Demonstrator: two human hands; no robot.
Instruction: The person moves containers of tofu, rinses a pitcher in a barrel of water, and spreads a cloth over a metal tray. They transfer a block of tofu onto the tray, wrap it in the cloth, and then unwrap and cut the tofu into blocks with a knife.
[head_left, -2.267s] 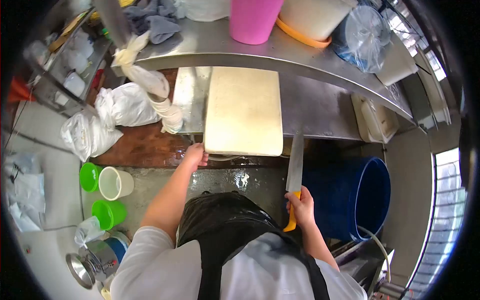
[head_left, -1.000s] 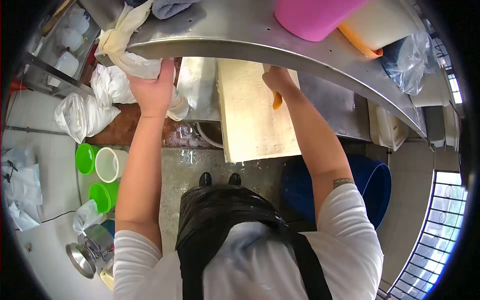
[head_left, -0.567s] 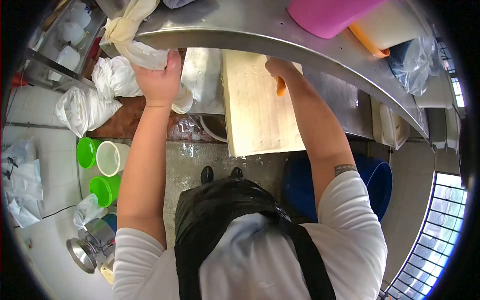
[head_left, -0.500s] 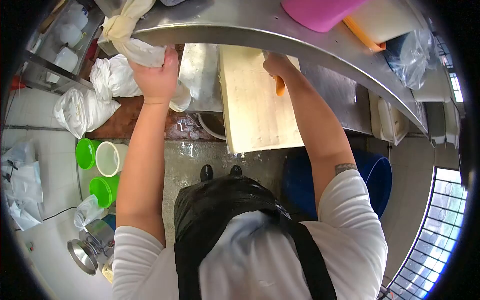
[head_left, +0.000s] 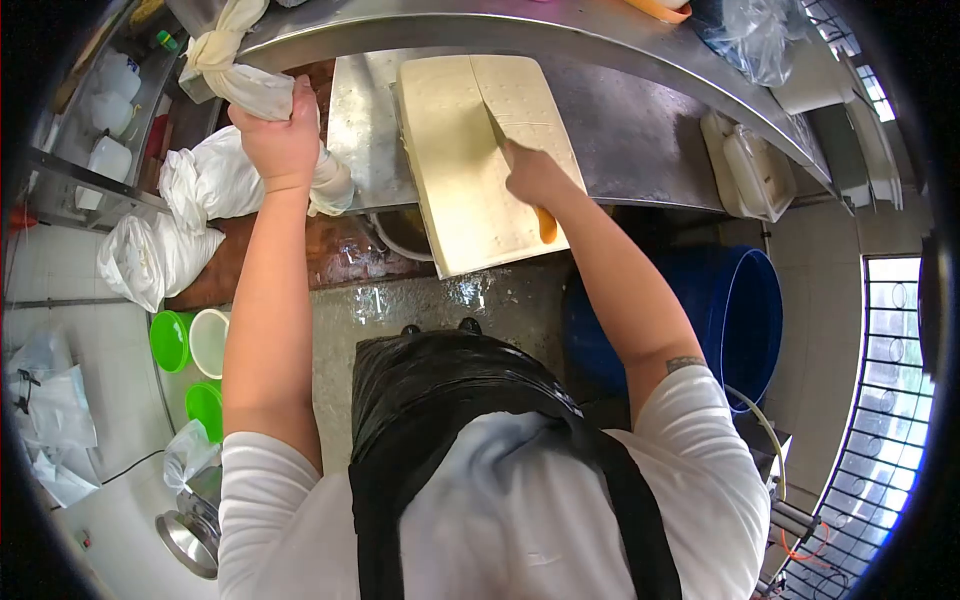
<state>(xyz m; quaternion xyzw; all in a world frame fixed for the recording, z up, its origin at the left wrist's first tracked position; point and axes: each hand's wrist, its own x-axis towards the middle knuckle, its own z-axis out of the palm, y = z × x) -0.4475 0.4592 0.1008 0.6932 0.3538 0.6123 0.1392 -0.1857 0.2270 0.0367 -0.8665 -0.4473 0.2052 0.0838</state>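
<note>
On the steel counter [head_left: 640,130], a pale slab [head_left: 450,170] was laid overhanging the near edge. An orange-handled knife [head_left: 545,225] was gripped in the right hand [head_left: 530,172], its blade set in a lengthwise cut. A knotted hanging cloth [head_left: 245,88] was clenched by the left hand [head_left: 275,140]. White sacks [head_left: 200,185] were crowded at the left, a steel shelf [head_left: 450,25] was hung close overhead, and a blue tub [head_left: 745,300] was stood below the counter's edge

The steel shelf [head_left: 480,25] hangs low over the worktop [head_left: 640,130], cramping reach from above. Right of the pale slab [head_left: 450,170] bare steel lies open. Left, the hanging cloth bundle [head_left: 245,90] and white sacks [head_left: 205,185] crowd in.
</note>
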